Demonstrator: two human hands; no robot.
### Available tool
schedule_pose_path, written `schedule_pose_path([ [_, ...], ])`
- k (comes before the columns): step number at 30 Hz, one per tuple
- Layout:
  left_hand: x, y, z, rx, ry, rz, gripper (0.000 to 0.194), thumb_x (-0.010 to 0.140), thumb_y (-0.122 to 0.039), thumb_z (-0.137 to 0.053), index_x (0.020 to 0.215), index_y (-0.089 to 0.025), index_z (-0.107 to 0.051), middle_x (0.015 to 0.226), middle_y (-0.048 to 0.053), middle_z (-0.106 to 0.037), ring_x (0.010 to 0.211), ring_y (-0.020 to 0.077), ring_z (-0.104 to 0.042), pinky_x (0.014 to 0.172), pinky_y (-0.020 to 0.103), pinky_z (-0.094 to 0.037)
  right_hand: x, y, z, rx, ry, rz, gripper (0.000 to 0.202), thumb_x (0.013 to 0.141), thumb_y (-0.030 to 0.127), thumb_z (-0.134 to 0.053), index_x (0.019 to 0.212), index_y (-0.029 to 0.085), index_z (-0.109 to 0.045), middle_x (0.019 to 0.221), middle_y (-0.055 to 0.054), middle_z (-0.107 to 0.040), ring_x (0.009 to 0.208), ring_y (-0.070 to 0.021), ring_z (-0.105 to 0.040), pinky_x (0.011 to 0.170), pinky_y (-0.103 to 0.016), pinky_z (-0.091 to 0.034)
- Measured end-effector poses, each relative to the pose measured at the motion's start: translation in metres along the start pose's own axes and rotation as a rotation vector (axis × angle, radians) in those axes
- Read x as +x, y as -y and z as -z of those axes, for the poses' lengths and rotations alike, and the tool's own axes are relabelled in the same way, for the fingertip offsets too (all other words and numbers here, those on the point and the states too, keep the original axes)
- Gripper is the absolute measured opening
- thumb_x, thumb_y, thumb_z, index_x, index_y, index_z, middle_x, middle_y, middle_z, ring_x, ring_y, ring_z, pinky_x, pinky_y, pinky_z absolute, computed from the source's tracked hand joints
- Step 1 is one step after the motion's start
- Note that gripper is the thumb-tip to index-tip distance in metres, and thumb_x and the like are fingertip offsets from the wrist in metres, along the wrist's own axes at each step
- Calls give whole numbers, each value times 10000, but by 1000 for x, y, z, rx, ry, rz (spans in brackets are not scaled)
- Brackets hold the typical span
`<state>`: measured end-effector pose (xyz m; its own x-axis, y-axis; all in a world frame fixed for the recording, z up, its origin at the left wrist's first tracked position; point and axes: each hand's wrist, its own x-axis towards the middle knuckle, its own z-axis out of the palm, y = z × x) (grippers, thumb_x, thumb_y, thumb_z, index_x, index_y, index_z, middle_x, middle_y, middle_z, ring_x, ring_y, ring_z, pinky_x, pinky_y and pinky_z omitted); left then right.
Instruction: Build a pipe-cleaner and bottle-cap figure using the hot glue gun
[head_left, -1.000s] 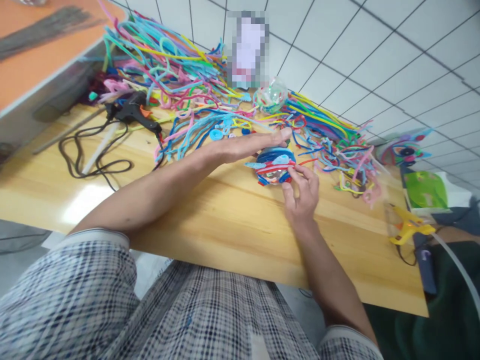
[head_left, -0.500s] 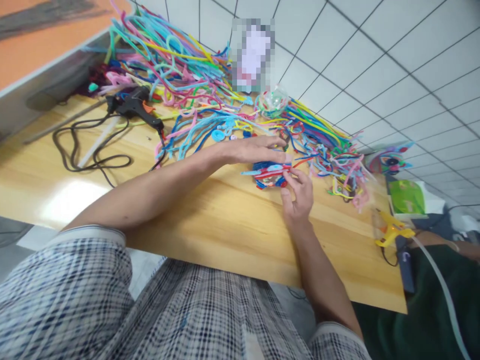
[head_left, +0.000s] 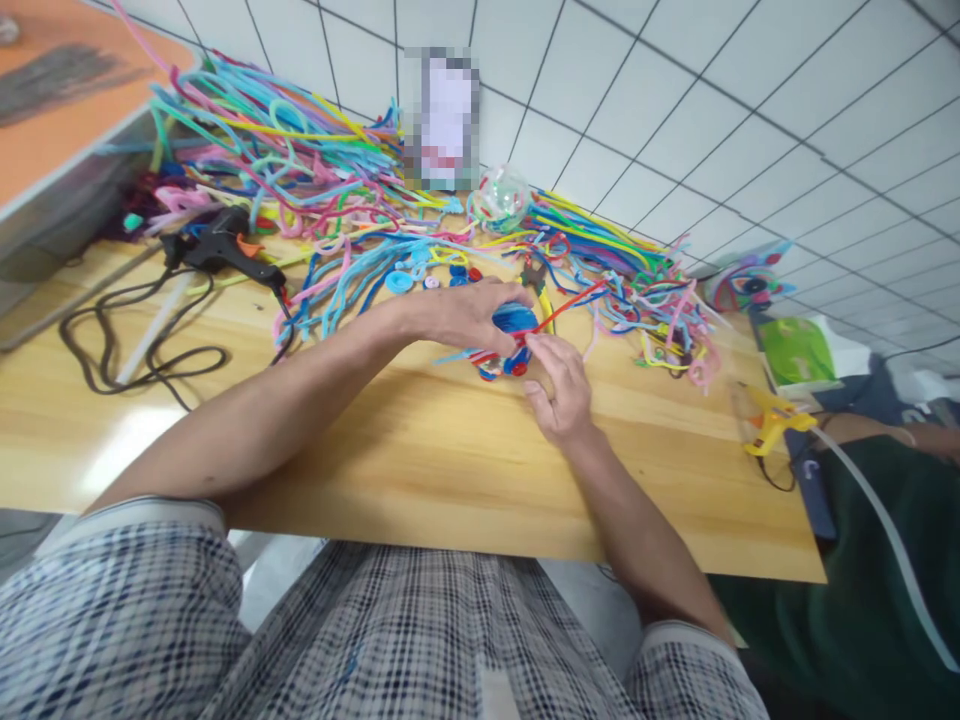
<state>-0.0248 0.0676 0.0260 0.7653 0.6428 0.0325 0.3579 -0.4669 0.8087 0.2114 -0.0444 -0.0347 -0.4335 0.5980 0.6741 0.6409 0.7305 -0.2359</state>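
Observation:
A small craft piece point(head_left: 516, 319) of blue pipe cleaners, with red round parts along its lower edge, rests on the wooden table. Reaching over it from the left, my left hand point(head_left: 472, 312) is closed around its left and far sides. A red pipe cleaner point(head_left: 574, 303) slants from the piece up to the right. The fingertips of my right hand point(head_left: 561, 385) press together at the piece's right side, on the red strip there. A light-blue end point(head_left: 452, 357) sticks out to the left below my left hand. My fingers partly hide the piece.
Heaped pipe cleaners point(head_left: 300, 150) lie along the back, near a phone point(head_left: 448, 115) and a clear ball point(head_left: 501, 197). Pliers point(head_left: 534, 275) lie just behind my hands. A black glue gun point(head_left: 225, 245) with its cord is left; a yellow one point(head_left: 776, 420) is right, beside another person's arm.
The craft piece has turned in my hands, and the red pipe cleaner now points up to the right. My left hand has shifted onto the piece's left side. The camera view has swung right.

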Motion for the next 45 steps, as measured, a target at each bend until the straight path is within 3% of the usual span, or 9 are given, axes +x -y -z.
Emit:
schedule_pose_path([
  [4,-1,-3,-1,-17,-8,2,487,718,-436,-764,1182,-295,-711,1094,32,-711,1035,274,-629,1023,430,-534,0,1,0,3,-8,4,625,1111,403,-466,1706,274,-325,1440,-139,-712,1355,-317,-669,1120,-576,-585],
  [17,3,8,-2,-38,42,11,621,733,-484,-825,1318,-320,-701,1242,47,-717,1212,330,-638,1127,476,-498,-4,0,-1,15,-26,-60,550,1090,426,-499,1616,269,-452,1413,-136,-720,1321,-320,-685,1111,-566,-585],
  [22,1,3,-5,34,48,30,621,769,-492,-791,1349,-301,-678,1278,57,-708,1222,330,-630,1118,465,-490,-3,4,-4,176,-258,-433,332,1055,500,-587,1221,232,-691,1079,-88,-759,938,-231,-727,854,-416,-628],
  [25,0,1,-6,-5,22,19,595,740,-484,-808,1299,-308,-699,1209,41,-720,1161,303,-640,1092,436,-501,1,-1,-6,394,-227,-687,404,1011,594,-644,1143,216,-698,945,-37,-732,833,-181,-687,751,-322,-591],
  [27,0,1,-8,-27,6,13,576,720,-471,-812,1265,-315,-710,1167,31,-716,1123,288,-641,1074,423,-506,4,-4,-8,519,-177,-742,497,960,655,-688,1200,220,-695,970,-28,-730,860,-177,-688,756,-308,-585],
  [30,0,1,-11,13,9,10,565,725,-446,-790,1268,-321,-698,1165,34,-698,1118,288,-628,1055,424,-500,7,-4,-10,682,-160,-717,558,902,689,-746,1230,242,-691,995,-19,-737,890,-179,-705,771,-310,-589],
  [33,-1,-1,-11,39,23,28,583,727,-429,-775,1287,-299,-679,1198,58,-679,1129,303,-621,1038,434,-490,8,4,-11,736,-201,-673,435,885,618,-806,1089,247,-708,946,-1,-740,840,-164,-703,751,-303,-584],
  [36,-2,-6,-9,34,28,46,609,719,-425,-775,1298,-275,-657,1231,71,-662,1158,307,-614,1046,426,-473,7,14,-11,617,-242,-627,258,922,482,-804,961,246,-707,890,11,-719,787,-150,-670,728,-296,-563],
  [45,-4,-15,-7,74,91,65,568,782,-408,-731,1320,-266,-612,1223,64,-659,1134,280,-618,995,400,-490,11,24,-5,426,-213,-559,29,952,270,-736,980,270,-732,957,-8,-733,849,-179,-670,775,-347,-555],
])
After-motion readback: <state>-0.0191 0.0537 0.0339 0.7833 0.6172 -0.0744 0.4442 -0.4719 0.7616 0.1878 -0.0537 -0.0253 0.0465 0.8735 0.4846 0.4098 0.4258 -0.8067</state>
